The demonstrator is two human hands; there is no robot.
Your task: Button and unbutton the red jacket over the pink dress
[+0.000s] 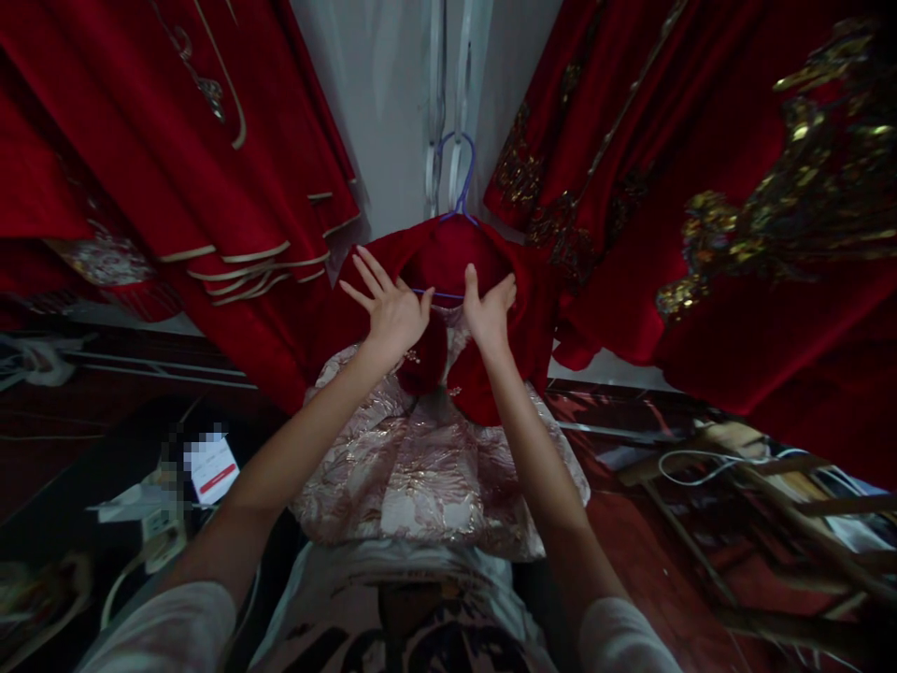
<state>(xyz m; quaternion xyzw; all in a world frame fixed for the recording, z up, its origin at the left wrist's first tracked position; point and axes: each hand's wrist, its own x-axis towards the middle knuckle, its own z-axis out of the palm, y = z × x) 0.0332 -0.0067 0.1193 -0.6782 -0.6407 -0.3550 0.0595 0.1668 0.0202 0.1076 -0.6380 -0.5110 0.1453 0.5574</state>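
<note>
A red jacket (536, 318) hangs in front of me on a blue-purple hanger (468, 178), its neck spread wide. Below it flares a shiny pale pink and gold brocade skirt (420, 458). My left hand (392, 313) rests at the left side of the neck opening, fingers spread apart. On the opposite side, my right hand (489, 308) lies against the red cloth with its thumb raised away from the fingers. The hanger's lower bar crosses between both hands. Whether cloth is tucked under the right fingers is hard to see.
Red garments with pale trim (245, 252) hang on the left, and red ones with gold sequins (757, 215) on the right. A lit phone (214, 467) and a power strip (164, 533) are at lower left. A wooden frame (707, 542) with a white cable stands at lower right.
</note>
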